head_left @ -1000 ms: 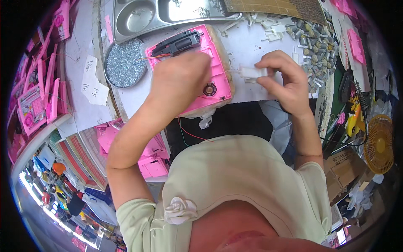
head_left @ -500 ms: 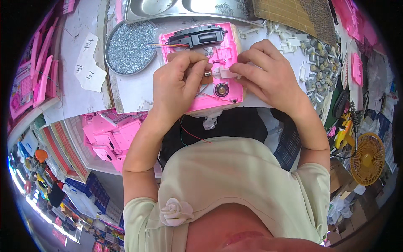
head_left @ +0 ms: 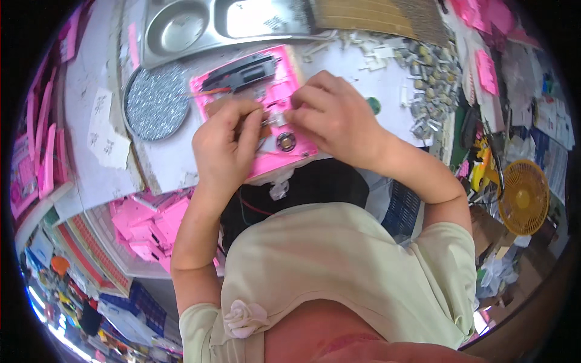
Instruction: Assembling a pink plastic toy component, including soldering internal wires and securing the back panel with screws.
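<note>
A pink plastic casing (head_left: 279, 162) lies tilted on the worktable, its inside facing up. Across its far part sits a black plastic part (head_left: 239, 74) with thin coloured wires, and a small round speaker (head_left: 285, 142) is at its near right. My left hand (head_left: 225, 142) is over the casing's left side, thumb and forefinger pinched; what they grip is hidden. From the right, my right hand (head_left: 339, 121) reaches in, its fingertips closed at a small whitish plastic piece (head_left: 276, 119) in the middle of the casing. Both sets of fingertips are close together.
A round dish (head_left: 156, 103) of small screws stands left of the casing. Behind lies a metal compartment tray (head_left: 242, 41). White plastic parts (head_left: 380, 55) and a heap of small metal-and-white parts (head_left: 433, 78) are at right. Pink casings (head_left: 142, 224) fill a bin at lower left.
The whole view has shifted and turned, so casing and hands appear further left. My fingertips are a little closer together. A green round thing now shows beside my right hand.
</note>
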Available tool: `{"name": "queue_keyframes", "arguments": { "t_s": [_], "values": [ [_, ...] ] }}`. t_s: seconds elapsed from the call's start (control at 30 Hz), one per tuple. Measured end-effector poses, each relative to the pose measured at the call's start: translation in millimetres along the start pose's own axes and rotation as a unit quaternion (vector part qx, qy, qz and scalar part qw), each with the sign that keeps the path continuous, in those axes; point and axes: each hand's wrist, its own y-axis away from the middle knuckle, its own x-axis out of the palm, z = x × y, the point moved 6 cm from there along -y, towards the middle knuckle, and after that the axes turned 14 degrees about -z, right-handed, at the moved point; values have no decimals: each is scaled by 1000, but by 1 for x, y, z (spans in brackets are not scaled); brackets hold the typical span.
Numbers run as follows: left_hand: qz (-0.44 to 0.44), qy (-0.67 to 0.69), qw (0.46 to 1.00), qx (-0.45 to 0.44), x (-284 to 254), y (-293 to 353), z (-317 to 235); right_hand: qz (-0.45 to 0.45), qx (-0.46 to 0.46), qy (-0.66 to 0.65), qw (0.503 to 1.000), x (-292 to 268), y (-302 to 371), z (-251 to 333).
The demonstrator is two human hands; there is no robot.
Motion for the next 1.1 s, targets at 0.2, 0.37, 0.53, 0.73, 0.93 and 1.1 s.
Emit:
{"name": "queue_keyframes", "arguments": {
  "t_s": [0.2, 0.37, 0.53, 0.73, 0.93, 1.1],
  "values": [
    [-7, 6, 999, -34, -3, 5, -1, -132, 188, 184, 956, -106, 50, -72],
    [0, 4, 1000, -26, 2, 3, -3, -77, 233, 376, 894, -139, 86, -122],
    [7, -14, 1000, -26, -1, 4, -3, -35, 117, 469, 875, -118, 62, -126],
    [-22, -66, 995, 78, -3, -10, -36, -52, 92, 355, 929, -119, 53, -119],
    [104, 83, 991, 35, 43, -27, -76, -132, 288, -199, 927, -76, 29, -34],
    [214, 127, 959, 136, 49, -37, -94, -141, 408, -472, 768, -54, 46, -17]
  ]
}}
